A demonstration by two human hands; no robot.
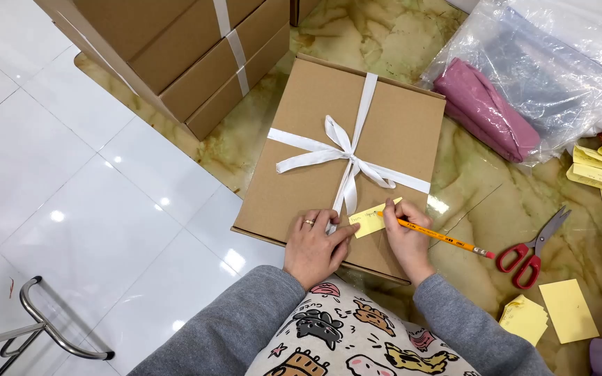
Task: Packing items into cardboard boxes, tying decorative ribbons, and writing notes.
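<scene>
Your left hand (313,247) lies flat, fingers together, pinning a yellow sticky note (371,221) on the near edge of the ribbon-tied cardboard box (391,118). Your right hand (405,240) has its fingers clamped on a yellow pencil (440,237), tip on the note. Red-handled scissors (532,251) lie nearby.

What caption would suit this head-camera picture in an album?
Right hand writes with a yellow pencil on a yellow note steadied by the left hand, atop a ribbon-tied cardboard box.
</scene>
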